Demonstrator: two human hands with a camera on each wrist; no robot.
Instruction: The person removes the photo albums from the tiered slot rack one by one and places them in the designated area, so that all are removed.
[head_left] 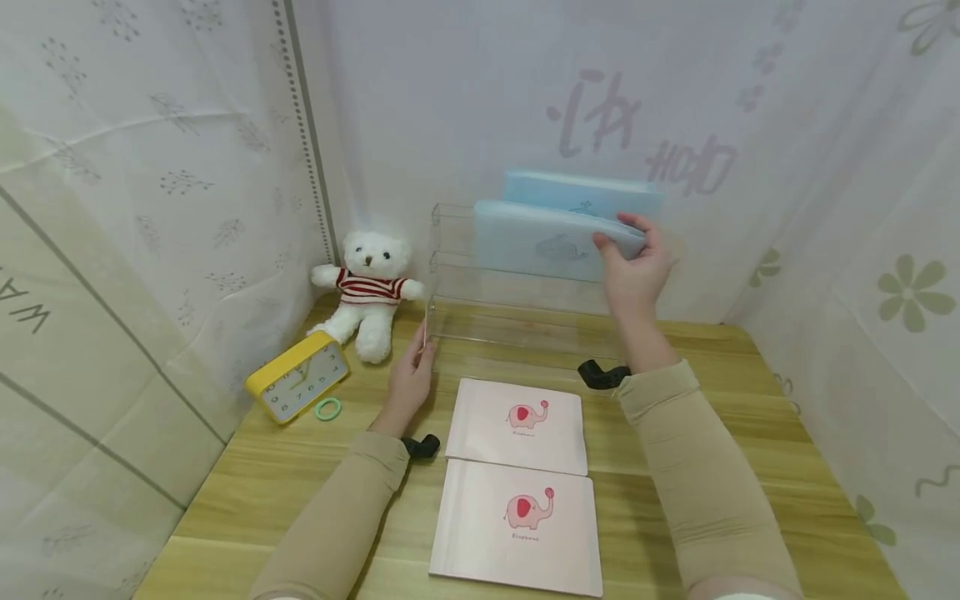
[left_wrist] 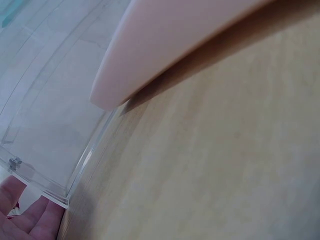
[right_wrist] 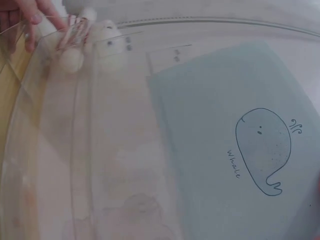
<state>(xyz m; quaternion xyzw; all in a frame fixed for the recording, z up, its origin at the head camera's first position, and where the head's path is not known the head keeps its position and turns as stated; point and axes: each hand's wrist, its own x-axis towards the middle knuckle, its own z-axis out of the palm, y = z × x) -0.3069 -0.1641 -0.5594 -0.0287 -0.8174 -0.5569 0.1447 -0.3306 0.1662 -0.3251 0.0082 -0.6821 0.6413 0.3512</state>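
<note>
A clear acrylic rack (head_left: 517, 327) with several tiers stands upright on the table. My left hand (head_left: 411, 379) holds its lower left side panel; in the left wrist view the fingers (left_wrist: 42, 217) lie against its bottom corner. At the upper right, my right hand (head_left: 637, 271) pinches the right end of a light blue notebook (head_left: 532, 242) with a whale drawn on its cover. This notebook is at the rack's upper part, and the right wrist view shows its whale cover (right_wrist: 210, 125) close up. Another blue notebook (head_left: 585, 192) stands behind it.
Two pink elephant notebooks (head_left: 480, 425) lie one before the other in front of the rack. To the left are a white teddy bear (head_left: 371, 287) in a striped sweater, a yellow clock (head_left: 300, 379) and a green ring (head_left: 327, 408). Patterned curtains (head_left: 180, 200) surround the table.
</note>
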